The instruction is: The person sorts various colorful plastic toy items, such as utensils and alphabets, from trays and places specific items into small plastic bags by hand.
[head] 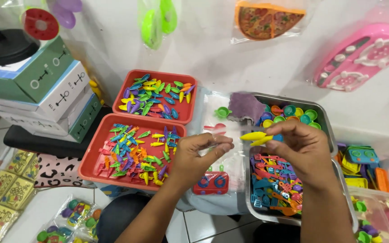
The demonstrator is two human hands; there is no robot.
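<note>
Two red trays sat off to the left: the far red tray point(155, 96) was full of little coloured leaf-like pieces and the near red tray point(131, 152) had tiny toy carrots and corn. A metal tray point(326, 118) on the right held coloured toy bowls, with a purple cloth point(246, 105) draped over its corner.

The right hand point(303, 152) had its grip pinched on two small yellow toy pieces point(255, 137), held up between the trays. The left hand point(196, 157) had fingers pressed on a clear plastic bag point(223, 130), honestly hard to see against the clutter. A red toy stove point(212, 182) peeked out under that wrist, partly hidden. The bins at the right edge were cut off.
</note>
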